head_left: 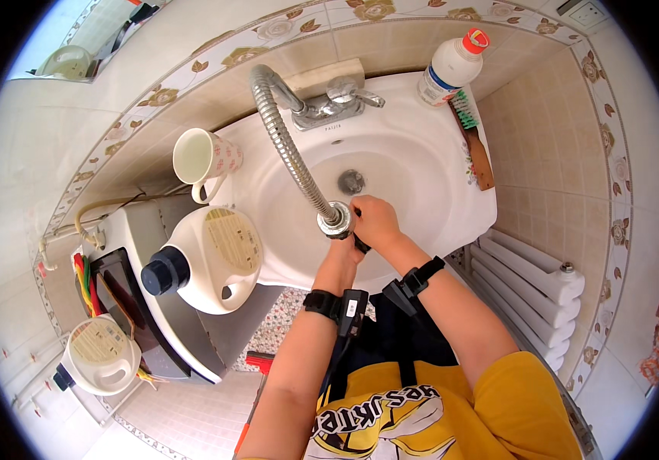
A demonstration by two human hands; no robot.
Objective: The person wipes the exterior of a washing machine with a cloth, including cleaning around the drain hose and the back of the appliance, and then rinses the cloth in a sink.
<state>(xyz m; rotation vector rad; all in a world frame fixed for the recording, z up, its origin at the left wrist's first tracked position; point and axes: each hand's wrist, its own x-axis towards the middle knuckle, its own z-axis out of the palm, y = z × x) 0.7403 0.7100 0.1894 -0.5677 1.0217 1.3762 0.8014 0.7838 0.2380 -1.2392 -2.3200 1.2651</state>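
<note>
Both my hands are low over the white sink basin (437, 192), close together beneath the tip of the flexible metal faucet (291, 146). My right hand (378, 222) is closed, its fingers curled toward the left hand. A small dark piece (362, 245) shows between the hands; its kind is too hidden to tell. My left hand (343, 251) lies partly under the spout end, which covers its fingers. No water stream is visible. The drain (351, 182) lies just beyond the hands.
On the sink's left rim stand a mug (198, 157) and a large cream jug with a dark cap (226, 257). A white bottle with a red cap (452, 69) and a wooden-handled brush (473, 142) are at right. A white radiator (532, 287) stands beside the sink.
</note>
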